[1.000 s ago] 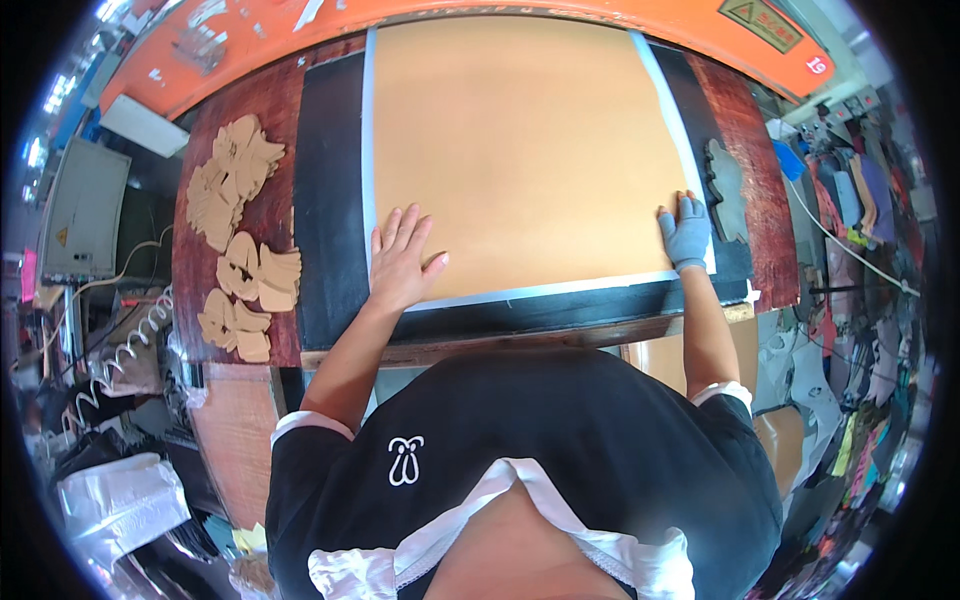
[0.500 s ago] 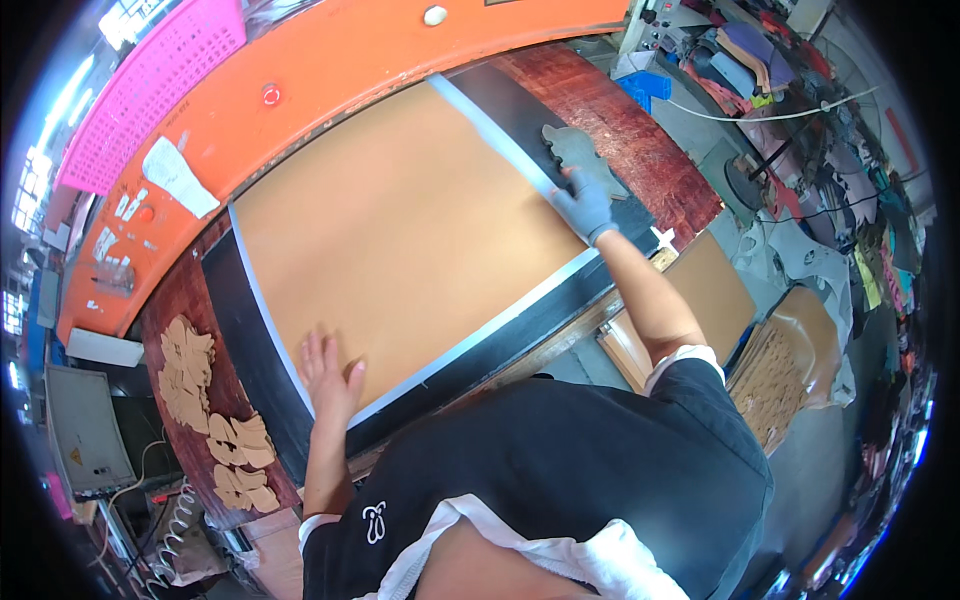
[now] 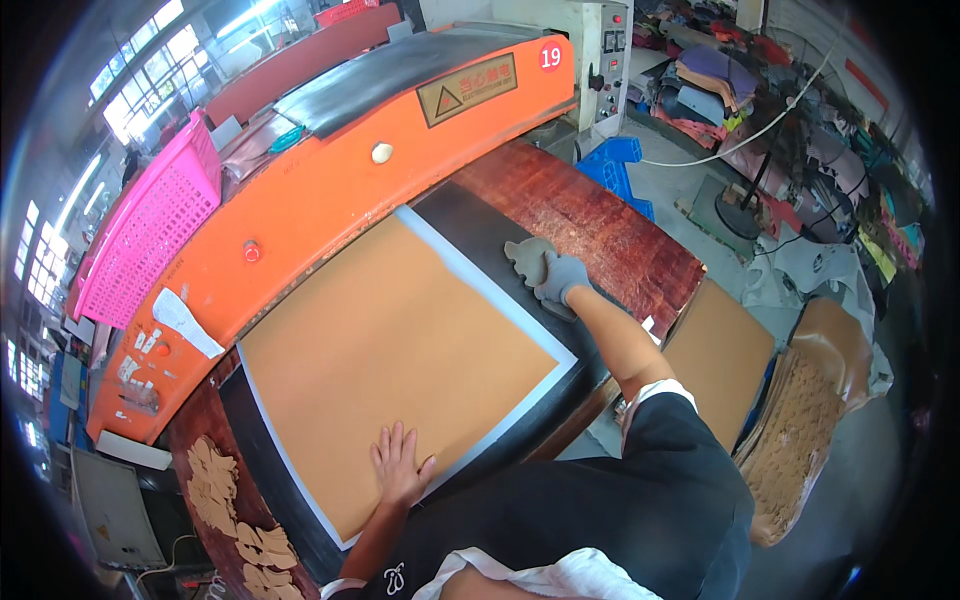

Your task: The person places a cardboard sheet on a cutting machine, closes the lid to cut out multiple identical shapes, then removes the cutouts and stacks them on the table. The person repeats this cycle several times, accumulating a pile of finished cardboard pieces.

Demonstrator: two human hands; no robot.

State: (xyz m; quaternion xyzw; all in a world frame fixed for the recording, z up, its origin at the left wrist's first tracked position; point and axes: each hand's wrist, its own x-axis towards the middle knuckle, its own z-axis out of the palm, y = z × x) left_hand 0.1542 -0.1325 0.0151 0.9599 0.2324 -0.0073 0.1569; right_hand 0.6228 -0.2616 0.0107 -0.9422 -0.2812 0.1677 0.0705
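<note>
A large tan sheet (image 3: 390, 340) with pale edges lies on a black board (image 3: 465, 222) in front of the orange machine beam. My bare left hand (image 3: 402, 468) rests flat on the sheet near its front edge, fingers spread. On the board's right part, beyond the sheet's right edge, lies a grey, irregularly shaped cutting die (image 3: 523, 256) with a notched outline. My right hand (image 3: 563, 279), in a grey glove, grips the die at its right side, and the fingertips are partly hidden.
The orange beam (image 3: 330, 185) spans the back and carries a pink basket (image 3: 155, 235). Tan cut pieces (image 3: 212, 485) lie on the reddish tabletop (image 3: 610, 235) at left. A blue crate (image 3: 612, 172) stands beyond the table; stacked tan sheets (image 3: 795, 425) are at right.
My right hand has moved from the sheet's right edge onto the cutting die. My left hand has slid rightward along the sheet's front. The view has tilted up, showing more of the machine.
</note>
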